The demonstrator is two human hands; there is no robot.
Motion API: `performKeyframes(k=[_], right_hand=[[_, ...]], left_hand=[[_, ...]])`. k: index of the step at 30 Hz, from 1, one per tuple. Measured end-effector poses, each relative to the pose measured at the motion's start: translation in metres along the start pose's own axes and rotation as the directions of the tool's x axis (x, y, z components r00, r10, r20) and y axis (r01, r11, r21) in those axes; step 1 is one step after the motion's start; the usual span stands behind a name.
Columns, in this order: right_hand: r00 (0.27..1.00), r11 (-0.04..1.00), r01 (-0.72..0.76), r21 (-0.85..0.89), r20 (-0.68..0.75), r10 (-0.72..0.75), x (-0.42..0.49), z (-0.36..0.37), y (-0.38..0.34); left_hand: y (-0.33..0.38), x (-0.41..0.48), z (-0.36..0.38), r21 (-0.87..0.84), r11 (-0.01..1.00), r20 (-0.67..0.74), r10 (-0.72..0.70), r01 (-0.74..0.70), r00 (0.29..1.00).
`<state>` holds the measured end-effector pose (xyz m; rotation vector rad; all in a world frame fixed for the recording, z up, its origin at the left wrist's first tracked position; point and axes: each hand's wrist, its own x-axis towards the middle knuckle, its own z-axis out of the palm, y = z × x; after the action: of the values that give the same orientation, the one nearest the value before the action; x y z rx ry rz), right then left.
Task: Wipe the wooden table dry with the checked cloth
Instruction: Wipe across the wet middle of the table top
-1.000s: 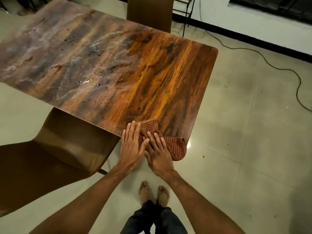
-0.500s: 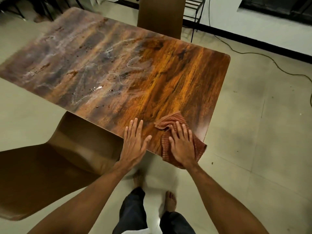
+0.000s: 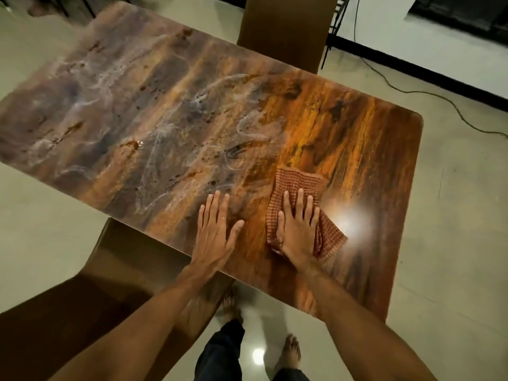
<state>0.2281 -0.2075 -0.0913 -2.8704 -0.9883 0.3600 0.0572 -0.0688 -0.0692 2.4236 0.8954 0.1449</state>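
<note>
Tiled floor [image 3: 450, 243], pale. The wooden table [image 3: 357, 144] fills most of my view. Its left and far part shows whitish streaks and droplets [image 3: 154, 138]; the right part reads clear orange-brown, with a lamp glare [image 3: 349, 224] near the front.

The checked cloth [image 3: 298, 178] lies rumpled on the tabletop, near the front edge, on the right part. The right hand [image 3: 298, 232] presses flat on it, 4 fingers straight and slightly spread, nothing gripped. The left hand [image 3: 217, 232] rests flat on bare wood just beside the cloth, not touching it, fingers straight, thumb out, holding nothing.

I note 2 brown chairs: 1 at the near left [image 3: 115, 259], 1 at the far side [image 3: 286, 28]. A black cable [image 3: 412, 89] runs across the floor. Bare feet [image 3: 291, 350] stand below the table edge.
</note>
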Motion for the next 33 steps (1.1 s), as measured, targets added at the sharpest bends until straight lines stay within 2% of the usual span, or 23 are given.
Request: performKeyframes(k=[1,2,4,5,6,7,9,10,11,12,13,15,16,17,18,20,22,23,25,27,28,30,33], right_hand=[[1.000,1.000,0.030,-0.001,-0.008,-0.030,0.002,0.002,-0.020],[0.992,0.992,0.127,-0.015,0.005,-0.127,-0.001,0.006,-0.040],[0.921,0.922,0.386,-0.036,0.064,-0.383,0.000,0.013,-0.064],[0.887,0.888,0.458,-0.038,0.088,-0.454,0.007,0.013,-0.063],[0.885,0.886,0.462,-0.043,0.095,-0.457,0.023,0.010,-0.058],[0.916,0.916,0.398,-0.046,0.080,-0.394,0.039,0.006,-0.050],[0.986,0.987,0.162,-0.022,0.028,-0.161,0.072,-0.004,-0.040],[0.997,0.998,0.070,-0.002,0.014,-0.070,0.083,-0.007,-0.042],[0.999,0.999,0.046,0.007,0.003,-0.046,0.095,-0.009,-0.052],[0.995,0.995,0.096,0.011,0.001,-0.096,0.100,-0.009,-0.068],[0.977,0.977,0.212,0.009,0.013,-0.212,0.103,-0.007,-0.085],[0.866,0.868,0.496,0.019,0.063,-0.496,0.115,-0.002,-0.107],[0.814,0.817,0.577,0.020,0.070,-0.577,0.129,-0.003,-0.109],[0.814,0.815,0.579,0.010,0.053,-0.579,0.147,-0.007,-0.106],[0.855,0.855,0.518,0.004,0.022,-0.518,0.169,-0.010,-0.100],[0.964,0.964,0.266,0.023,-0.019,-0.266,0.213,-0.020,-0.077],[0.996,0.997,0.069,0.046,-0.054,-0.066,0.239,-0.027,-0.062],[0.995,0.997,0.065,0.042,-0.073,-0.062,0.249,-0.026,-0.067],[0.972,0.973,0.230,0.036,-0.057,-0.228,0.252,-0.024,-0.096],[0.878,0.878,0.478,0.011,-0.004,-0.478,0.262,-0.015,-0.120],[0.842,0.842,0.539,-0.001,0.004,-0.539,0.272,-0.017,-0.124],[0.887,0.886,0.462,0.022,-0.030,-0.462,0.307,-0.026,-0.116],[0.986,0.989,0.139,0.055,-0.102,-0.133,0.341,-0.035,-0.096]], left_hand=[[-0.007,0.009,-0.007,-0.001,1.000,0.000,-0.007,0.007,1.000],[-0.011,0.015,-0.012,0.000,1.000,-0.001,-0.015,0.015,1.000],[-0.018,0.029,-0.022,0.017,0.999,-0.002,-0.032,0.032,0.999],[-0.020,0.034,-0.024,0.020,0.999,-0.006,-0.038,0.038,0.999],[-0.023,0.042,-0.027,0.020,0.999,-0.014,-0.039,0.039,0.999],[-0.026,0.048,-0.029,0.018,0.999,-0.022,-0.036,0.037,0.999],[-0.031,0.062,-0.034,0.020,0.999,-0.037,-0.038,0.039,0.999],[-0.033,0.068,-0.035,0.020,0.999,-0.039,-0.047,0.047,0.998],[-0.034,0.077,-0.037,0.021,0.998,-0.041,-0.055,0.056,0.998],[-0.034,0.084,-0.038,0.023,0.998,-0.041,-0.058,0.059,0.998],[-0.033,0.091,-0.040,0.031,0.998,-0.045,-0.053,0.055,0.998],[-0.030,0.111,-0.041,0.043,0.998,-0.060,-0.048,0.051,0.997],[-0.029,0.122,-0.041,0.046,0.997,-0.076,-0.051,0.054,0.996],[-0.028,0.132,-0.042,0.044,0.997,-0.088,-0.053,0.057,0.995],[-0.028,0.142,-0.042,0.039,0.998,-0.096,-0.054,0.058,0.994],[-0.027,0.164,-0.041,0.029,0.998,-0.074,-0.050,0.052,0.996],[-0.025,0.184,-0.040,0.035,0.998,-0.069,-0.046,0.049,0.997],[-0.023,0.198,-0.038,0.038,0.998,-0.080,-0.048,0.052,0.996],[-0.020,0.215,-0.039,0.049,0.998,-0.099,-0.039,0.044,0.994],[-0.021,0.237,-0.036,0.064,0.997,-0.114,-0.030,0.037,0.993],[-0.022,0.246,-0.036,0.068,0.997,-0.117,-0.028,0.036,0.993],[-0.026,0.266,-0.038,0.054,0.998,-0.106,-0.036,0.042,0.994],[-0.032,0.289,-0.044,0.056,0.998,-0.120,-0.026,0.033,0.992]])
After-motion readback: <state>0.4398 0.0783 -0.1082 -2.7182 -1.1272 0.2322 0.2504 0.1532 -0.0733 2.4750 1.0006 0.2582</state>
